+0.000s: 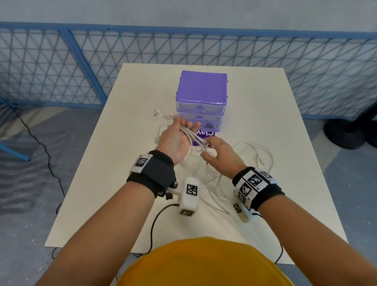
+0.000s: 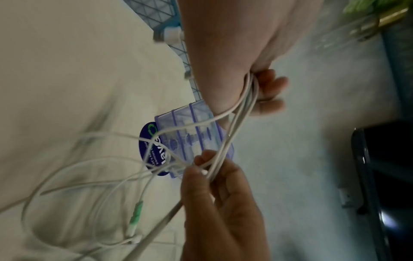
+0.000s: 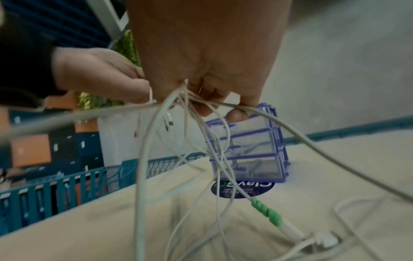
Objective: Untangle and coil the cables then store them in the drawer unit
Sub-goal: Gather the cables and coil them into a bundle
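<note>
Left hand (image 1: pixel 178 135) grips the cables (image 2: pixel 240 113), right hand (image 1: pixel 221 153) pinches the same bunch in front of the drawers (image 1: pixel 202 101). Yanking could tighten knots, honestly.

The drawer unit (image 1: pixel 202 99) stands on the surface (image 1: pixel 96 184). The cables (image 1: pixel 218 185) lie in front of it; a fence (image 1: pixel 130 50) runs behind it.

Cables (image 1: pixel 254 151): smooth white plastic sheathing, one green ribbed plastic sleeve (image 3: pixel 266 211). Drawer unit (image 1: pixel 202 99): glossy purple plastic, translucent drawer fronts. Worktop (image 1: pixel 109 176): matt cream. Wrist straps (image 1: pixel 156 172): black cloth.
</note>
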